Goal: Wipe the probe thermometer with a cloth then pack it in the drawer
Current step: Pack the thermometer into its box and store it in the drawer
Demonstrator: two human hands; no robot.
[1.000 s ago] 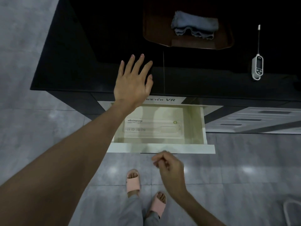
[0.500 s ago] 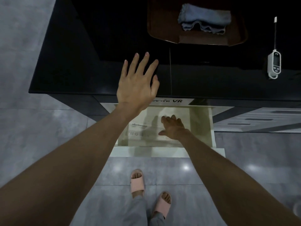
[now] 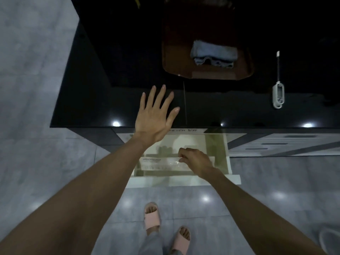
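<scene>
The white probe thermometer (image 3: 278, 95) lies on the black counter (image 3: 110, 70) at the right, its thin probe pointing away from me. A folded grey-blue cloth (image 3: 214, 55) rests in a brown tray (image 3: 176, 52) further back. Below the counter edge a white drawer (image 3: 184, 182) stands pulled out. Inside it lies a clear plastic case (image 3: 160, 162) with a printed label. My right hand (image 3: 196, 161) is down in the drawer, fingers curled on the case's upper edge. My left hand (image 3: 154, 120) lies flat on the counter's front edge with fingers spread, holding nothing.
More cabinet drawer fronts (image 3: 285, 146) run along to the right of the open drawer. My feet in pink slippers (image 3: 151, 216) stand on the grey tiled floor just in front of it. A pale round object shows at the bottom right corner.
My right hand rose from below the drawer front, reached into the drawer and closed its fingers on the clear case. My left hand stayed on the counter edge. My view tilted down.
</scene>
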